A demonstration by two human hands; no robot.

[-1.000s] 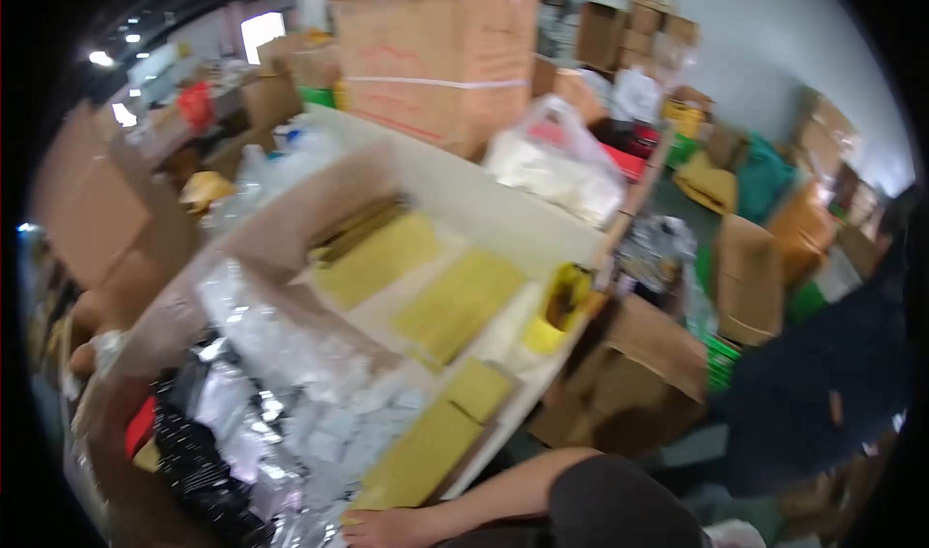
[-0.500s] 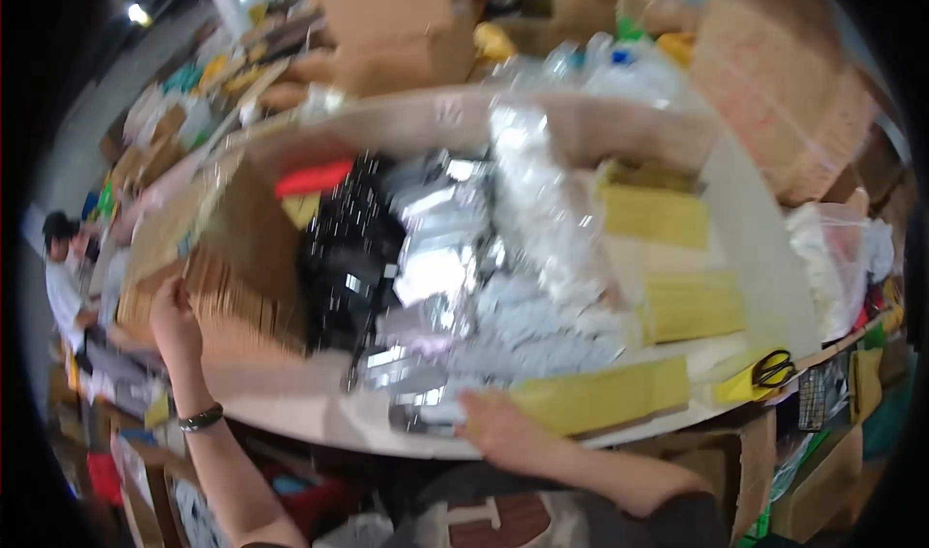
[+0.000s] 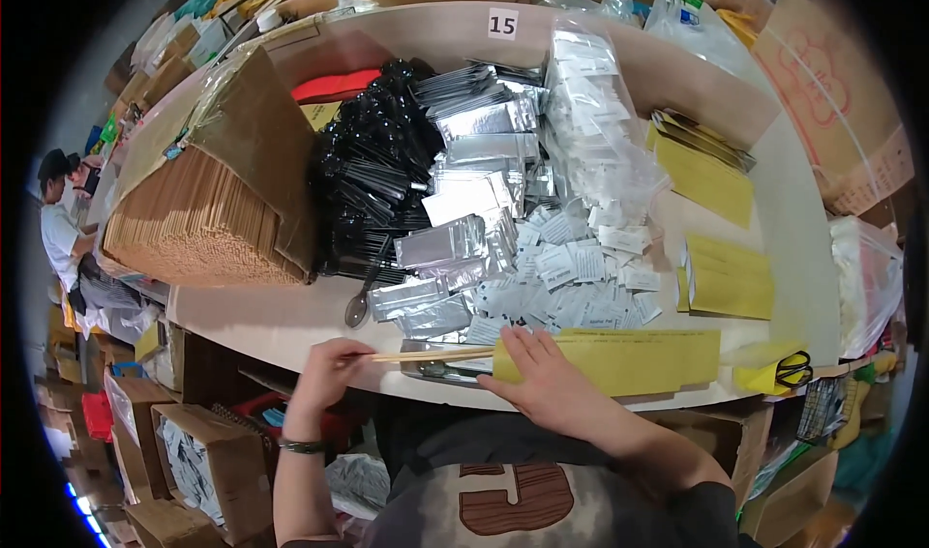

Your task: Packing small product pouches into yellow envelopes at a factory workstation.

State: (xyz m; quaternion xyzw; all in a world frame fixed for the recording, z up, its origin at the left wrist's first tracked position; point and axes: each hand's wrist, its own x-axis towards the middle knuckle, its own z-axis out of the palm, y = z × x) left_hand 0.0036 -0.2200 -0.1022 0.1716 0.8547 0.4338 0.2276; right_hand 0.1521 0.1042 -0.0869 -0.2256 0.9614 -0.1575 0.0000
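Note:
My left hand (image 3: 334, 369) is closed on a pair of thin wooden chopsticks (image 3: 411, 356) near the table's front edge. Their far ends reach the left mouth of a long yellow paper sleeve (image 3: 629, 359); how far they go in is hidden. My right hand (image 3: 542, 379) lies over that end of the sleeve, fingers stretched across it and thumb apart. Beneath the chopsticks sits a silver packet (image 3: 440, 369) with something dark in it. At the left stands an opened carton (image 3: 242, 142) packed with similar wooden sticks (image 3: 203, 224).
Black plastic cutlery (image 3: 373, 180), silver packets (image 3: 440, 243) and small white printed sachets (image 3: 571, 267) are heaped mid-table. A clear bag (image 3: 595, 113) holds more sachets. Yellow sleeves (image 3: 726, 277) lie at right, with black-handled scissors (image 3: 794, 367) near the edge. A low wall (image 3: 435, 35) rims the back.
My left hand has come from the carton toward the right and nearer me, now with chopsticks in it. My right hand stays at the sleeve's left end. The view has tilted down.

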